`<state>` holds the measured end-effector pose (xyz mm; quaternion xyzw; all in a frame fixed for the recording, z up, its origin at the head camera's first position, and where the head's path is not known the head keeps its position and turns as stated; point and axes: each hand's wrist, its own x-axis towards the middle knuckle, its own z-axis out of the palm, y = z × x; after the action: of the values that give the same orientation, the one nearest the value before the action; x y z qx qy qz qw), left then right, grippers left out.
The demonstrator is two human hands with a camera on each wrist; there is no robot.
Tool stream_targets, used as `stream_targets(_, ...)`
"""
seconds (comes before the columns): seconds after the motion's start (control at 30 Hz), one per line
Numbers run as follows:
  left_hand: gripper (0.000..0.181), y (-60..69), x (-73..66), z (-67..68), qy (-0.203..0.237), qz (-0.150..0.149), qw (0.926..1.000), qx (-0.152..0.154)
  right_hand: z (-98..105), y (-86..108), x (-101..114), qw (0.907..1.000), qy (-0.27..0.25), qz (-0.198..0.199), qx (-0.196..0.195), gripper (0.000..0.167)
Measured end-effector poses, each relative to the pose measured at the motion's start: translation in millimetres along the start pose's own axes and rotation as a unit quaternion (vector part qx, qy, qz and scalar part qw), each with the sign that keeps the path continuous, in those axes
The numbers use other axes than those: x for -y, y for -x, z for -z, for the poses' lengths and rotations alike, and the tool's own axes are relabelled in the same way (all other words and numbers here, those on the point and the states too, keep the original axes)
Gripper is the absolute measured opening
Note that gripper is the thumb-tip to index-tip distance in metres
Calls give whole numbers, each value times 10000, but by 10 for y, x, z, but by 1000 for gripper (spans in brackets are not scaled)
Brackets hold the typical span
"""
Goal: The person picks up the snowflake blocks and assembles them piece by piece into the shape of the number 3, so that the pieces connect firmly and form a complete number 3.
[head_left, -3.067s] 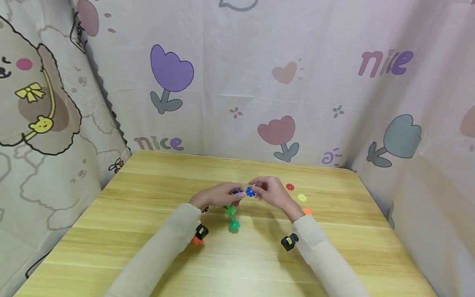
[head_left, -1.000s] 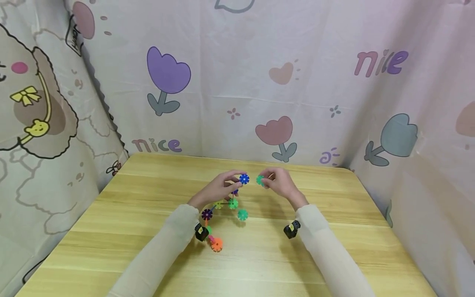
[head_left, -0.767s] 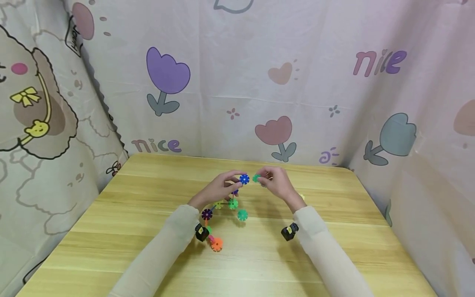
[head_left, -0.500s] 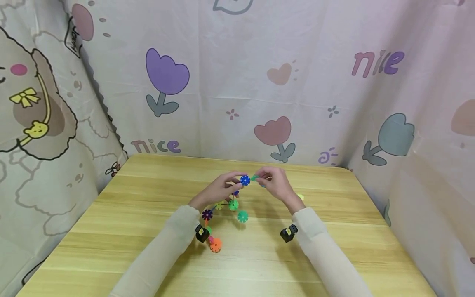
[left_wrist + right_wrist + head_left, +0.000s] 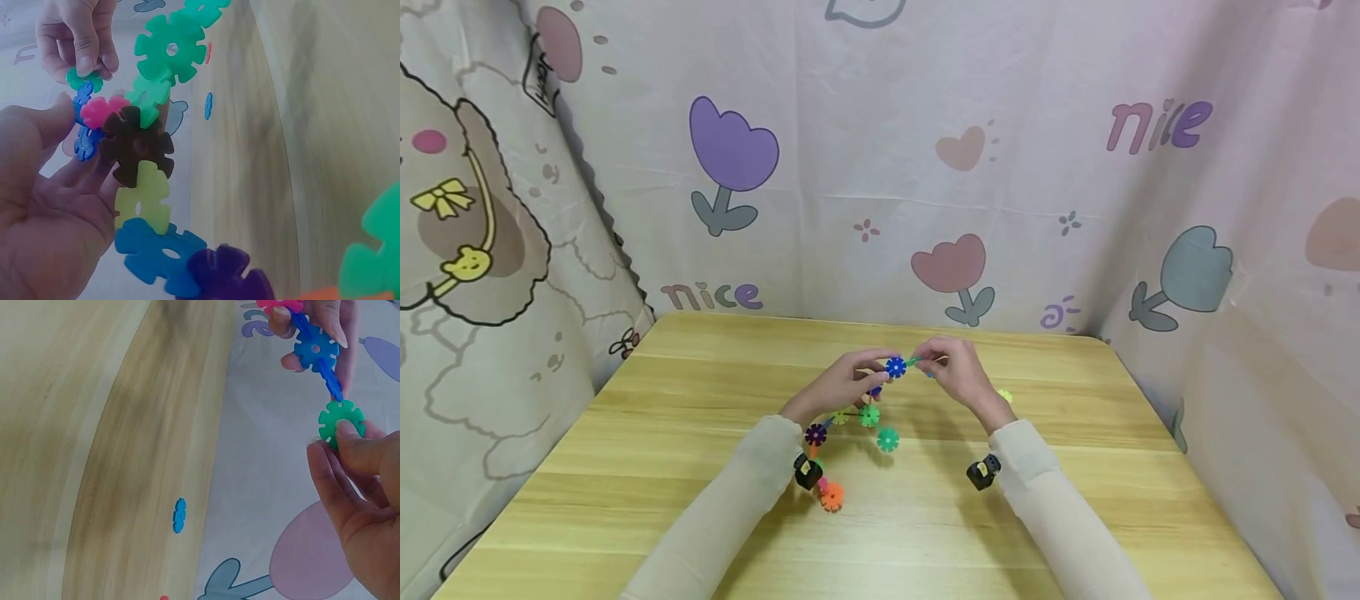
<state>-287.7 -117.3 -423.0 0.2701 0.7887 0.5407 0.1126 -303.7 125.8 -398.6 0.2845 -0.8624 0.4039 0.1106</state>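
Both hands are raised above the table in the head view. My left hand [image 5: 841,385] pinches a blue snowflake disc [image 5: 315,349] belonging to a linked chain. A darker blue disc [image 5: 896,367] sits at the chain's upper end. Between thumb and fingers, my right hand [image 5: 958,377] holds a green snowflake disc [image 5: 331,417], its edge against that end disc; how deep the slots mesh cannot be told. From the left hand the chain hangs through pink [image 5: 103,112], brown [image 5: 139,147], yellow [image 5: 142,194], blue [image 5: 156,250] and purple [image 5: 228,275] discs to an orange disc [image 5: 832,497].
Loose on the wooden table [image 5: 1075,500] lie a yellow disc [image 5: 1005,396] by the right wrist and a blue disc [image 5: 179,515]. A red piece [image 5: 164,597] shows at the right wrist view's lower edge. Behind the table hangs a patterned curtain [image 5: 850,167].
My right hand let go of the chain's blue end, picked up a green disc and brought it left against that end. The green disc has turned edge-on. The left hand keeps its hold.
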Motion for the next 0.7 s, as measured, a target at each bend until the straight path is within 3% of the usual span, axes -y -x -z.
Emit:
stream_targets(0.27, 43, -11, 12, 11, 120, 85, 9998, -146, -56, 13, -20, 9997, 109, 205, -32, 9)
stream_targets(0.43, 43, -8, 7, 11, 123, 131, 9997, -153, -87, 21, -8, 9989, 236, 306, -261, 9)
stream_targets(0.7, 44, -9, 4, -21, 224, 328, 9990, -194, -192, 28, -16, 9929, 576, 814, -650, 8)
